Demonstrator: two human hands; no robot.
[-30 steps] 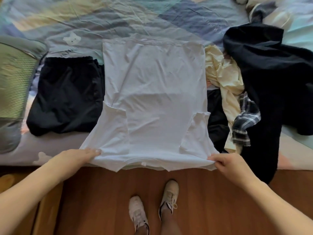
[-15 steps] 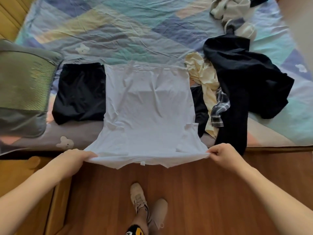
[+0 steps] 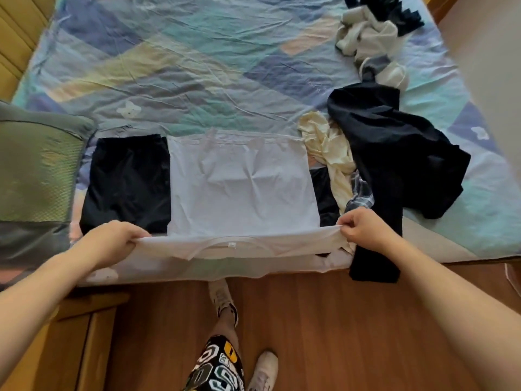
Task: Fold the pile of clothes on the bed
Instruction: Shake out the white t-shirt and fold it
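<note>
A: Left to right. What's different from a second ago?

B: Left hand [image 3: 112,241] grips the near left corner of the white T-shirt [image 3: 242,190], fingers curled over the cloth. A second ago that edge hung off the bed over the floor, sleeves showing. Now it's raised and carried forward over the mattress edge, neckline strip taut between both hands.

A: Beyond the left fingers?

B: Folded black garment [image 3: 128,184], just behind them, touching the shirt's left side.

A: Right side?

B: Right hand [image 3: 362,231] pinches the other corner, thumb and fingers closed on fabric. Unfolded pile [image 3: 394,153] just past those fingers.

A: Meaning?

B: Likely the lengthwise fold starting; one item done, several left.

A: Any writing?

B: Small white neck tag [image 3: 232,244] midway between the hands. Too small to read.
</note>
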